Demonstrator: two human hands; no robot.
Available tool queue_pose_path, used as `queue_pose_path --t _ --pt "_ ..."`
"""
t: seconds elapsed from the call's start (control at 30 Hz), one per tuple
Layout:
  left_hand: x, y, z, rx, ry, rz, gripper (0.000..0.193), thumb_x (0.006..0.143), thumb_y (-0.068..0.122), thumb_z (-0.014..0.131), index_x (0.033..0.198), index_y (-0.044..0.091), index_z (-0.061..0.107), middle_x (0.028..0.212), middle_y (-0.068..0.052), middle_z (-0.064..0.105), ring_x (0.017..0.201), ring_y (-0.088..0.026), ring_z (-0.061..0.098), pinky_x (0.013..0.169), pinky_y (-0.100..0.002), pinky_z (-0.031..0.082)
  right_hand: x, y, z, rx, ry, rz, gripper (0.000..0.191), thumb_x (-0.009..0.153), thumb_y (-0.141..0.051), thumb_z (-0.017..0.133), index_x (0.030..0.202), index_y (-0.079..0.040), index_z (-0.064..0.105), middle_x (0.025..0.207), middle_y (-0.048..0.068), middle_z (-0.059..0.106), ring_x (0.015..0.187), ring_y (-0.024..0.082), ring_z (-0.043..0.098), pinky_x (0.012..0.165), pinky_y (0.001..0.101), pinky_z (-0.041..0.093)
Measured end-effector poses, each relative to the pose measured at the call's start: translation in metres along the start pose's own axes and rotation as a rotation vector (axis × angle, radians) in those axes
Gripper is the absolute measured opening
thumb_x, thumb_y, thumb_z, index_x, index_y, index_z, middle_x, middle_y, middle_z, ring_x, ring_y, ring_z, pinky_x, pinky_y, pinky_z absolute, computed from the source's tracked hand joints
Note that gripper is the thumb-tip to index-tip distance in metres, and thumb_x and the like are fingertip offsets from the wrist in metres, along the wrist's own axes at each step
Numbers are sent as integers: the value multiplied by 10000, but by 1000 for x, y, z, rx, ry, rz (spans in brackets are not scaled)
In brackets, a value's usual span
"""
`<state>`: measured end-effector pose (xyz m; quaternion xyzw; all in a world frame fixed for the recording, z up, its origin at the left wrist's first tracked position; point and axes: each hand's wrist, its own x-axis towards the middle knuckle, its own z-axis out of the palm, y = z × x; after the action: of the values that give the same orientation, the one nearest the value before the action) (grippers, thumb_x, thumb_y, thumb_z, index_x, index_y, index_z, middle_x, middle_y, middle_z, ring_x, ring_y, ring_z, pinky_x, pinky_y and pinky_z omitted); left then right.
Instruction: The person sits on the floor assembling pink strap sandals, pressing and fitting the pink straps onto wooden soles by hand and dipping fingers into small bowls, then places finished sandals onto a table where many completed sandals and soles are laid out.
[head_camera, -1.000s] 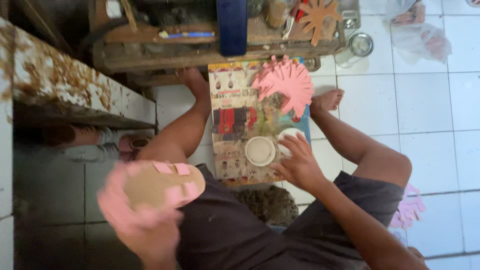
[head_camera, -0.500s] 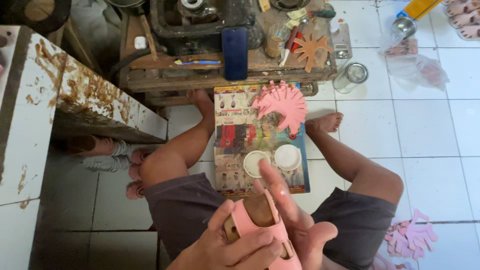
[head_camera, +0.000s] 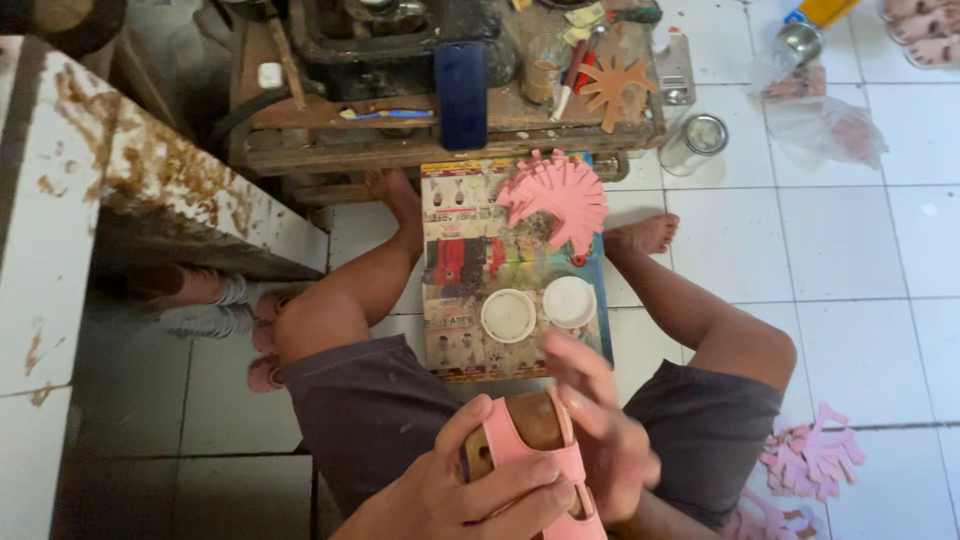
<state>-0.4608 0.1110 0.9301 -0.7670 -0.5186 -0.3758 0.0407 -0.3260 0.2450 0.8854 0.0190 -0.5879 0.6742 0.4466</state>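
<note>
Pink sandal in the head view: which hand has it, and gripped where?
The left hand grips the pink sandal around its side edge, fingers wrapped across the upper. The right hand is blurred, touching its other side.

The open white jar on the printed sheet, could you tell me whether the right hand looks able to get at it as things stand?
Probably yes. The right hand is open beside the pink sandal that the left hand grips, and the open white jar sits just beyond it on the printed sheet, with nothing between them.
</note>
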Motion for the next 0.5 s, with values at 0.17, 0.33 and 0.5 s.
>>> queue_pose_path --t 0.17,0.33,0.5 --pt "-6 -1 8 160 92 66 360 1077 136 712 1411 118 578 1405 5 527 1444 -165 542 1218 -639 457 9 1 -2 60 -61 -97 595 1155 -535 253 1521 -166 543 1647 328 321 1583 452 318 1312 590 223" --pt "-6 -1 11 -42 61 -12 393 978 193 779 1299 54 600 1360 -40 578 1373 -197 573 1144 -697 414 5 -4 0 -139 -11 -47 526 1158 -505 253 1418 -138 527 1586 358 352 1541 486 333 1332 622 200" --pt "-6 -1 11 -90 59 -128 517 844 130 832 1299 49 599 1326 -54 578 1369 -207 577 1182 -718 390 -8 -2 5 -281 121 -260 563 1153 -499 292 1397 -63 552 1535 347 464 1508 464 438 1285 590 271"
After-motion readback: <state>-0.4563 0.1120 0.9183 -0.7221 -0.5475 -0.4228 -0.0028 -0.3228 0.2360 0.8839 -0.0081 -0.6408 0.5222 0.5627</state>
